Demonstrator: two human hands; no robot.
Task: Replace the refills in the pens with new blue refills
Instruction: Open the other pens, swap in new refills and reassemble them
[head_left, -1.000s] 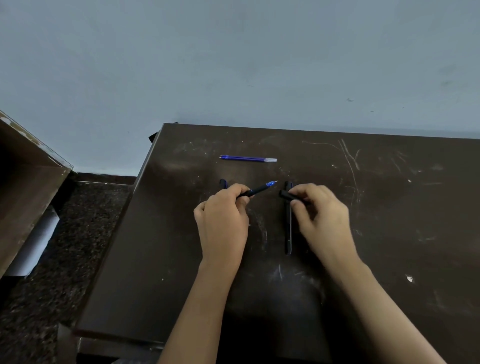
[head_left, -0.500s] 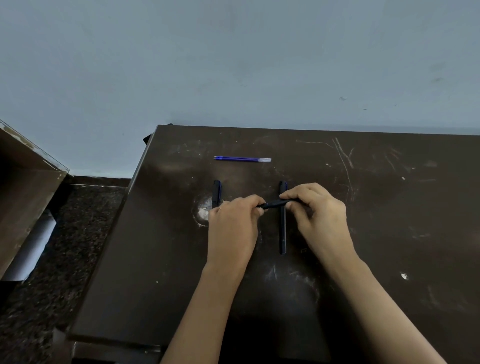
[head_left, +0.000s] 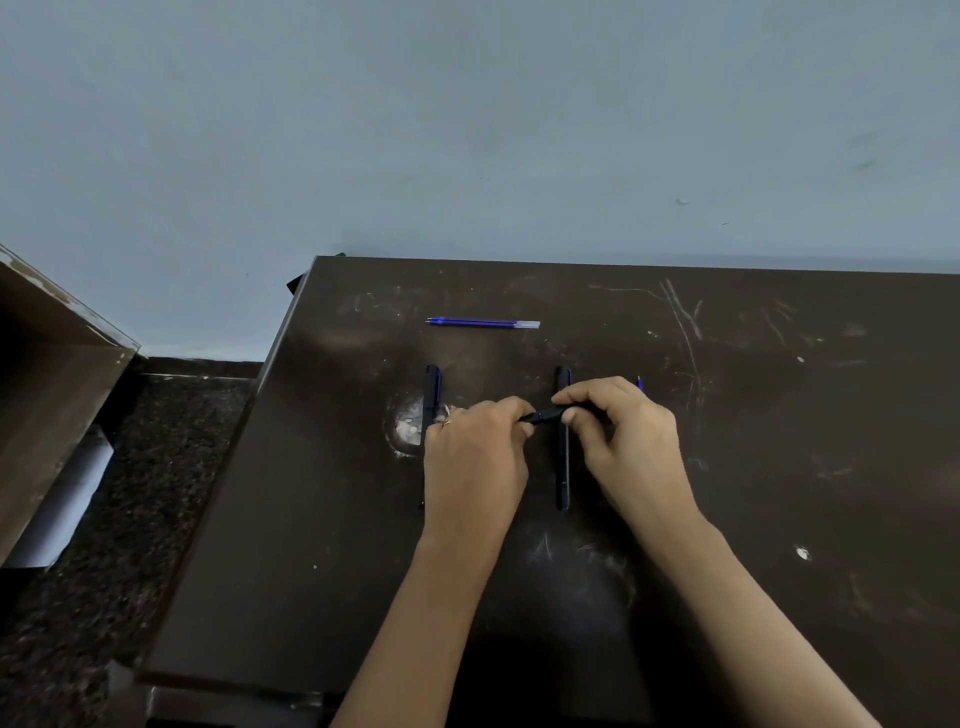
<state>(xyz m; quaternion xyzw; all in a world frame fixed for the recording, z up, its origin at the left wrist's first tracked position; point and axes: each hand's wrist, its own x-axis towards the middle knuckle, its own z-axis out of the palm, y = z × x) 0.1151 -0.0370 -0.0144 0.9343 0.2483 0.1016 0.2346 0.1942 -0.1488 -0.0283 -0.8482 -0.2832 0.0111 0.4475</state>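
Note:
A dark pen is held level between both hands above the dark table. My left hand grips its left end and my right hand grips its right end. Two more dark pens lie upright on the table: one pen partly hidden behind my left hand, the other pen between my hands. Blue refills lie side by side near the table's far edge. A small blue tip shows just beyond my right hand.
The table's left edge drops to a dark speckled floor. A brown cabinet stands at the far left. A grey-blue wall rises right behind the table. The tabletop is scratched, with a pale worn spot.
My hands came together: one second ago the left held a pen with a blue tip showing and the right held a separate dark piece; now both grip one joined pen.

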